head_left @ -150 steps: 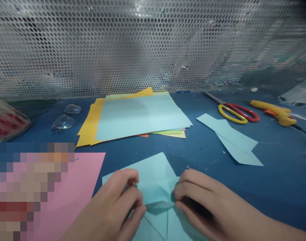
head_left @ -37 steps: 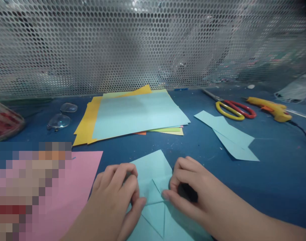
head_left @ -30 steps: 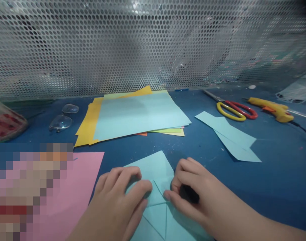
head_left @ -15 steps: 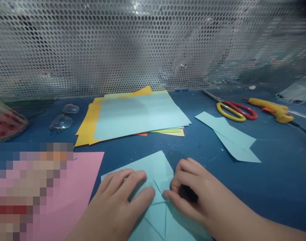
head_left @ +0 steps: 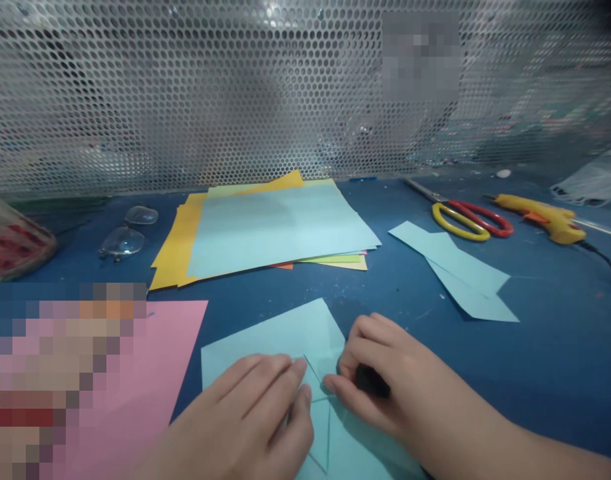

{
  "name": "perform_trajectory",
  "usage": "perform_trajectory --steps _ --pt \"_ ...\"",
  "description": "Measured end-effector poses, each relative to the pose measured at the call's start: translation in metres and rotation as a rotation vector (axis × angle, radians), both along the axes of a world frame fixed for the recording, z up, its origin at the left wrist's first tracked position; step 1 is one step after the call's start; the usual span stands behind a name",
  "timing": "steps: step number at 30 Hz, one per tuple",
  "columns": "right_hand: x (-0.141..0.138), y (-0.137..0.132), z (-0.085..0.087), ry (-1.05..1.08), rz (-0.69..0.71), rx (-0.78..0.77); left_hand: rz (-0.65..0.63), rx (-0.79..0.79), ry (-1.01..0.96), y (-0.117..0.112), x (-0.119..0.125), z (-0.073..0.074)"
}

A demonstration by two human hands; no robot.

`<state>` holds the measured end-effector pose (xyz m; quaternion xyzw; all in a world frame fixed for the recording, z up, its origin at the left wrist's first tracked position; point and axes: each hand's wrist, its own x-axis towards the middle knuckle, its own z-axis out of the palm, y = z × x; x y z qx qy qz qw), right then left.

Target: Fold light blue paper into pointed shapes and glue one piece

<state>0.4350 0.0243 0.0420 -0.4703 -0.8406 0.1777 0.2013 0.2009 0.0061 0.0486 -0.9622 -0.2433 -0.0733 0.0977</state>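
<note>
A light blue folded paper lies on the blue table in front of me, with diagonal creases meeting near its middle. My left hand lies flat on the paper's left part, fingers stretched out and pressed together. My right hand rests on the paper's right part with its fingers curled, the thumb tip pressing the paper beside the crease. The paper's near part is hidden under both hands.
A pink sheet lies at left. Behind are a stack of coloured sheets, glasses, light blue offcuts, scissors and a yellow glue gun. A perforated metal screen closes the back.
My left hand has uncurled and slid back toward me, flattening onto the paper and baring its left corner. The right hand has stayed curled in place.
</note>
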Motion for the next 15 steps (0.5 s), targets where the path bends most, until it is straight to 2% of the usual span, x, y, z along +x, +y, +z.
perform_trajectory --steps 10,15 --pt "-0.0027 -0.002 0.0012 0.001 0.002 0.023 -0.032 0.035 0.086 -0.004 0.0001 0.0085" --pt "-0.0004 -0.0041 0.0057 -0.004 0.028 -0.058 -0.055 0.021 0.097 -0.0012 -0.0031 0.0095"
